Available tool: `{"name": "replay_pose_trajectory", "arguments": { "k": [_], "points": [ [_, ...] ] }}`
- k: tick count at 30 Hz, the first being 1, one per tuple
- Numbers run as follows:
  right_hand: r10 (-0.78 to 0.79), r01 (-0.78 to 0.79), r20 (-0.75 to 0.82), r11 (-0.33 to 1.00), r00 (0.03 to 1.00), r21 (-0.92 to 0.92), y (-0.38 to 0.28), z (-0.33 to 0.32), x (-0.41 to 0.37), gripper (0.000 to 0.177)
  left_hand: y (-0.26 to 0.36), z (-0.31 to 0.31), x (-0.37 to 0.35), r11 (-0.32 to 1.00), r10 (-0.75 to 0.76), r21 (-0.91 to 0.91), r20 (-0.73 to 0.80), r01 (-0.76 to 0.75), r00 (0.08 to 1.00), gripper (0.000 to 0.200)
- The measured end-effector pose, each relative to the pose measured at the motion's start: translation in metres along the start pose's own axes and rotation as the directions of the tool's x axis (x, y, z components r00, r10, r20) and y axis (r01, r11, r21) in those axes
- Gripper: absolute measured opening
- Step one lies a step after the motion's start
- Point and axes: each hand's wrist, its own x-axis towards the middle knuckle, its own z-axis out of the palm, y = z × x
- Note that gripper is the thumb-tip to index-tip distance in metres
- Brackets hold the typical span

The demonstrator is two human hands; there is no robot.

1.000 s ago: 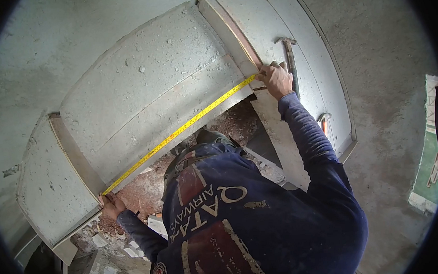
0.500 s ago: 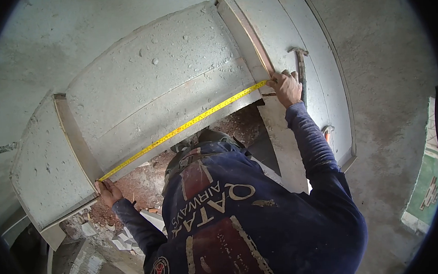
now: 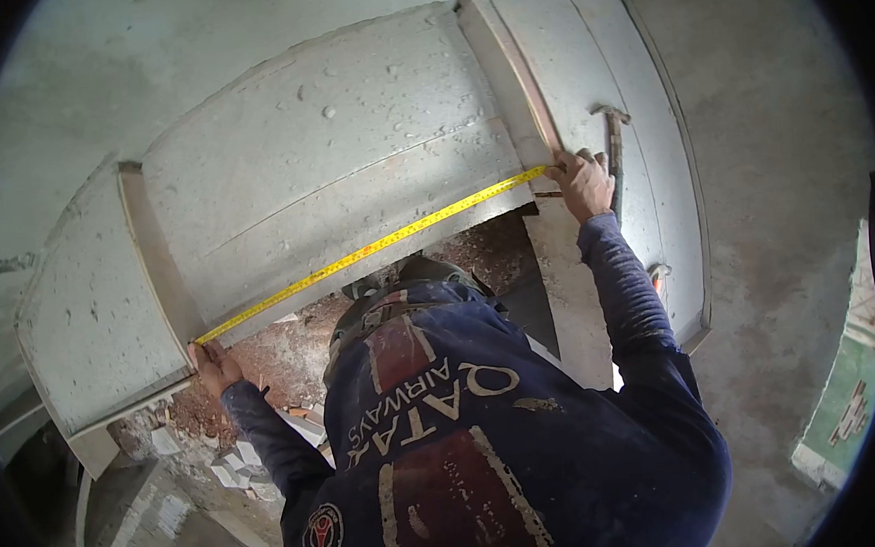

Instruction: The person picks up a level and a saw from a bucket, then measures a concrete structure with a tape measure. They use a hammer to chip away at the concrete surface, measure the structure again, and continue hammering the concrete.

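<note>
A yellow tape measure (image 3: 376,247) is stretched across the front edge of a pale, dusty slab-covered step (image 3: 320,160). At its left end, my left hand (image 3: 216,367) pinches the tape against the inner edge of the left raised side panel (image 3: 109,304). My right hand (image 3: 584,186) is closed on the other end, beside the raised right block (image 3: 521,78); the tape's case cannot be made out. A hammer (image 3: 616,157) lies on the right slab just past my right hand.
A second tool with an orange part (image 3: 659,275) lies farther down the right slab (image 3: 644,211). Below the step's front edge are reddish rubble (image 3: 282,353) and broken pale pieces (image 3: 239,466). A green panel (image 3: 847,409) with small strips stands at far right.
The view has shifted slightly, so the step sits a little differently in frame. Both hands still hold the tape stretched out across the same gap.
</note>
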Motion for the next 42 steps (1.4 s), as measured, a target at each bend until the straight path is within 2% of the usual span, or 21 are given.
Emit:
{"name": "replay_pose_trajectory", "arguments": {
  "k": [1, 2, 3, 4, 5, 6, 7, 10, 13, 15, 28, 37, 40, 42],
  "points": [
    [-0.015, 0.015, -0.031, 1.0, 0.999, 0.001, 0.012, 0.012, 0.002, 0.03, -0.005, -0.012, 0.007, 0.995, -0.087, -0.049, 0.017, 0.088, 0.996, 0.022],
    [0.082, -0.091, 0.154, 0.995, 0.985, 0.049, 0.024, 0.019, 0.009, 0.032, -0.008, -0.025, 0.011, 0.98, -0.173, -0.095, 0.033, 0.176, 0.984, 0.022],
    [0.013, -0.044, 0.145, 0.976, 0.989, 0.214, 0.009, 0.001, 0.007, 0.033, -0.01, -0.022, 0.002, 0.986, -0.116, -0.118, 0.04, 0.12, 0.992, 0.022],
    [-0.052, -0.004, 0.122, 0.909, 0.991, 0.417, 0.016, 0.015, 0.011, 0.032, -0.013, -0.007, -0.006, 0.98, -0.096, -0.181, -0.038, 0.087, 0.995, 0.022],
    [-0.058, 0.007, 0.123, 0.923, 0.991, 0.385, 0.021, 0.022, 0.017, 0.033, -0.008, 0.009, -0.019, 0.962, -0.102, -0.264, -0.127, 0.066, 0.987, 0.023],
    [-0.277, 0.287, -0.099, 0.951, 0.956, 0.116, 0.05, 0.05, 0.023, 0.033, 0.001, 0.022, -0.028, 0.945, -0.118, -0.322, -0.193, 0.051, 0.974, 0.025],
    [-0.056, 0.049, 0.07, 0.994, 0.996, 0.096, 0.003, -0.001, 0.011, 0.04, 0.002, 0.034, -0.032, 0.932, -0.129, -0.36, -0.224, 0.041, 0.966, 0.026],
    [-0.088, 0.085, 0.047, 0.994, 0.995, 0.068, 0.013, 0.005, 0.016, 0.035, 0.023, 0.065, -0.052, 0.956, -0.109, -0.294, -0.282, 0.022, 0.953, 0.029],
    [-0.149, 0.15, -0.012, 0.988, 0.989, 0.037, 0.01, 0.001, 0.014, 0.031, 0.025, 0.071, -0.055, 0.954, -0.112, -0.301, -0.302, 0.017, 0.947, 0.031],
    [-0.106, 0.104, 0.041, 0.994, 0.994, 0.037, 0.008, 0.001, 0.015, 0.032, 0.028, 0.073, -0.056, 0.955, -0.115, -0.297, -0.311, 0.019, 0.944, 0.032],
    [-0.154, 0.153, 0.017, 0.987, 0.988, 0.04, 0.014, 0.007, 0.018, 0.031, 0.031, 0.076, -0.057, 0.957, -0.118, -0.288, -0.309, 0.025, 0.944, 0.035],
    [-0.117, 0.116, 0.034, 0.992, 0.993, 0.048, 0.006, 0.0, 0.016, 0.029, 0.032, 0.076, -0.057, 0.962, -0.13, -0.271, -0.312, 0.043, 0.941, 0.039],
    [-0.078, 0.069, 0.081, 0.991, 0.994, 0.117, 0.007, 0.0, 0.017, 0.029, 0.028, 0.071, -0.056, 0.961, -0.107, -0.277, -0.305, 0.019, 0.946, 0.038],
    [-0.181, 0.18, 0.0, 0.979, 0.983, 0.095, 0.01, 0.0, 0.017, 0.031, 0.028, 0.072, -0.055, 0.96, -0.111, -0.278, -0.312, 0.021, 0.944, 0.038]
  ]
}}
